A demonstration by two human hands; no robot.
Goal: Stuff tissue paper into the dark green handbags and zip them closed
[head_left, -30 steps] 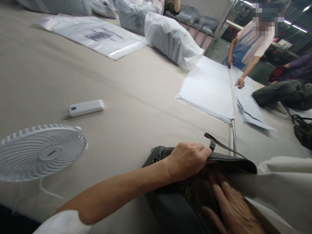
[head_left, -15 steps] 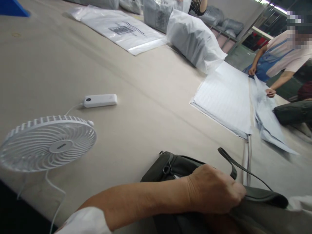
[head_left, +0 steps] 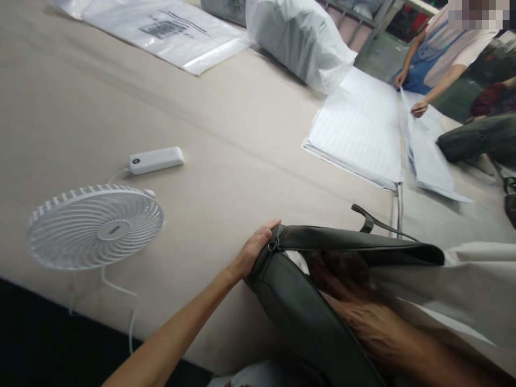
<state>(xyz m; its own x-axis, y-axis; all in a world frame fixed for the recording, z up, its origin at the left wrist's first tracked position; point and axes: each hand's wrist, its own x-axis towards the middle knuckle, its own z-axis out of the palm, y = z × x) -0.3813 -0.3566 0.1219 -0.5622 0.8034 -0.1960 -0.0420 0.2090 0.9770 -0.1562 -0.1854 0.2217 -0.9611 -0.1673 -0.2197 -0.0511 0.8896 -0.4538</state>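
A dark green-grey bag [head_left: 310,306] lies at the table's near edge with its long zip opening spread apart. My left hand [head_left: 258,247] grips the bag's far left corner, beside a metal zip ring. Inside the opening is my right hand [head_left: 346,301], its fingers lost in shadow and blurred, so what they touch cannot be made out. Something white [head_left: 297,261] shows within the bag near the zip end. A thin strap [head_left: 366,219] stands up behind the bag, and pale sheeting [head_left: 463,279] lies against its right end.
A white fan [head_left: 97,228] stands at left, cabled to a white power bank [head_left: 157,160]. Printed plastic bags [head_left: 165,29], a filled plastic bag [head_left: 300,43] and a stack of white sheets [head_left: 357,129] lie farther back. Another person [head_left: 439,59] handles a sheet at far right.
My left hand has moved from the bag's middle to its left corner. The bag now gapes, and my right hand shows inside it. The view has shifted; the other person's sheet has moved.
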